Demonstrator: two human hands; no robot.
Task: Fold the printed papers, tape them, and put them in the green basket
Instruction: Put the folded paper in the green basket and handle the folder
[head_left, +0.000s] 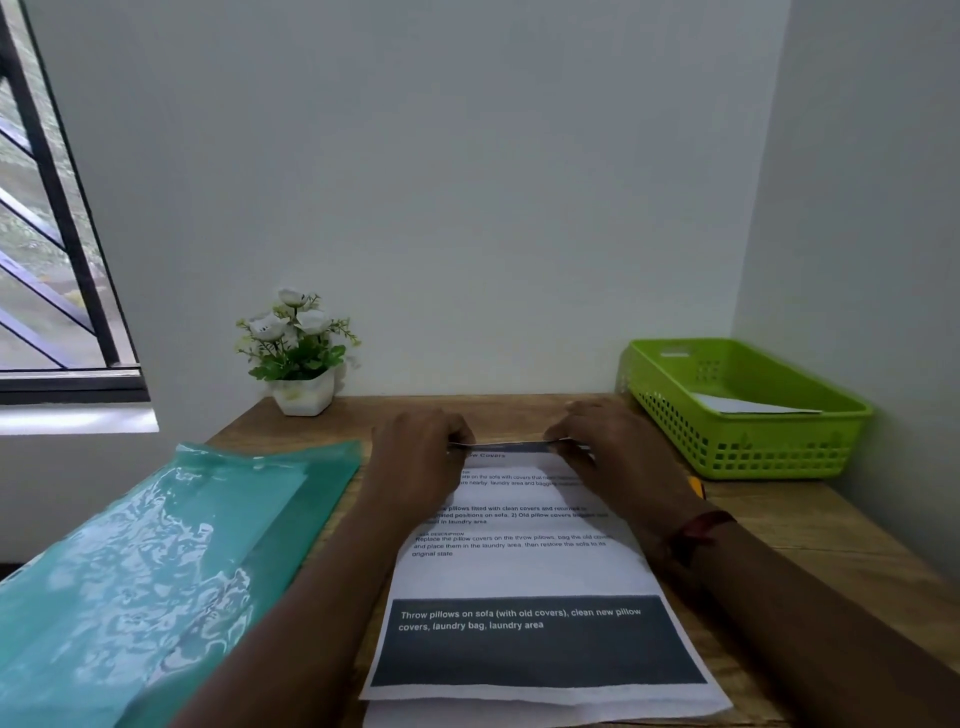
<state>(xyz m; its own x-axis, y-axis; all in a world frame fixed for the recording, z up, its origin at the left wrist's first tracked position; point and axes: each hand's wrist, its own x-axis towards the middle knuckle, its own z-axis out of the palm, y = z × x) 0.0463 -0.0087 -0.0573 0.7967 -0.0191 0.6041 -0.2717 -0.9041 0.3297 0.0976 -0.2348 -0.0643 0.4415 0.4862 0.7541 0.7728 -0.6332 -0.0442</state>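
One head-worn camera looks forward and down, close over the wooden table (831, 525) toward the wall corner.

A printed sheet (524, 571) lies on the bench (831, 530), atop another sheet (545, 714), its far edge pinched between the fingers (460, 441) of the left hand (421, 447) and of the right hand (608, 441). Left of the fingers lies a plastic folder (156, 561); beyond them to the left, against the wall, stands a potted plant (298, 353). Right of the fingers, in the corner, sits the basket (753, 457) with a folded paper (748, 405) inside.
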